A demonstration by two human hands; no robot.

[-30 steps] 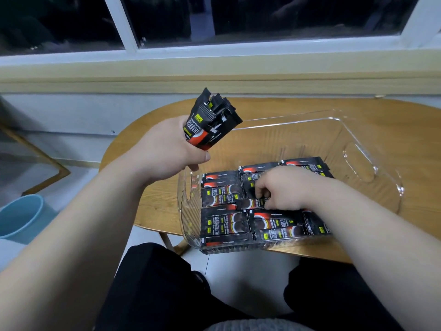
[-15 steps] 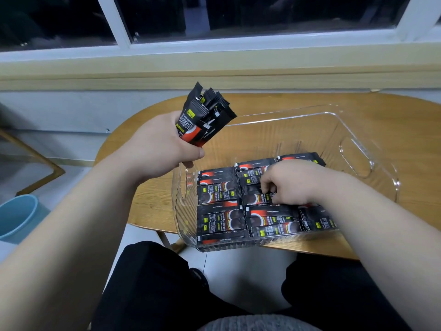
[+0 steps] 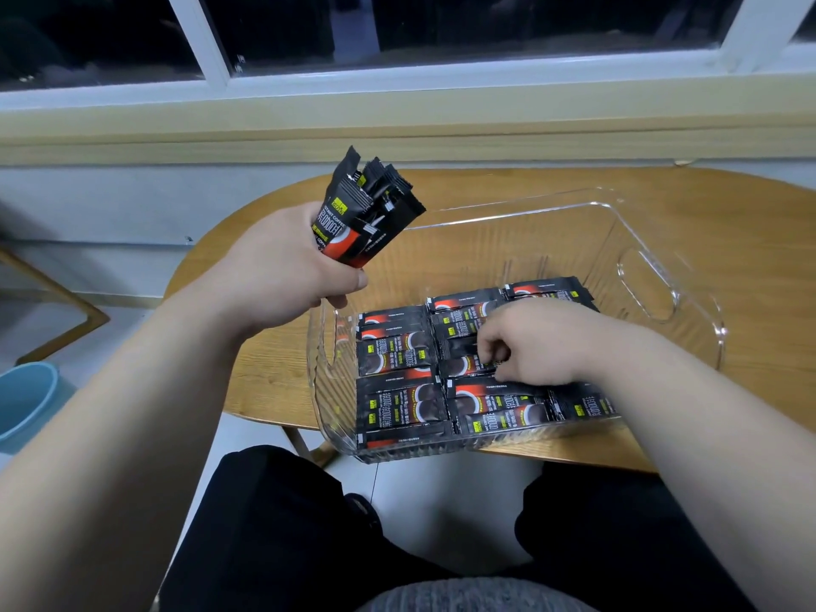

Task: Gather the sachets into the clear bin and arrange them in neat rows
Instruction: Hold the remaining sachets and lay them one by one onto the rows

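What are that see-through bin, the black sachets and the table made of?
The bin: hard clear plastic, glossy; the table shows through its ribbed walls and its rim glints. The sachets: probably thin plastic or foil film, slightly shiny, with crimped, zigzag-cut ends. The table: wood or wood veneer, smooth and matte, with visible grain.

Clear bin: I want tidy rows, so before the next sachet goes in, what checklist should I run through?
1. The left hand grips the spare bundle, clear of the rows: ok.
2. The right hand pinches a middle-row sachet inside the clear bin: ok.
3. The near row lies flat and aligned: ok.
4. Free floor in the bin's far half: ok.
5. Sachets under the right hand aligned: cannot tell, hidden.
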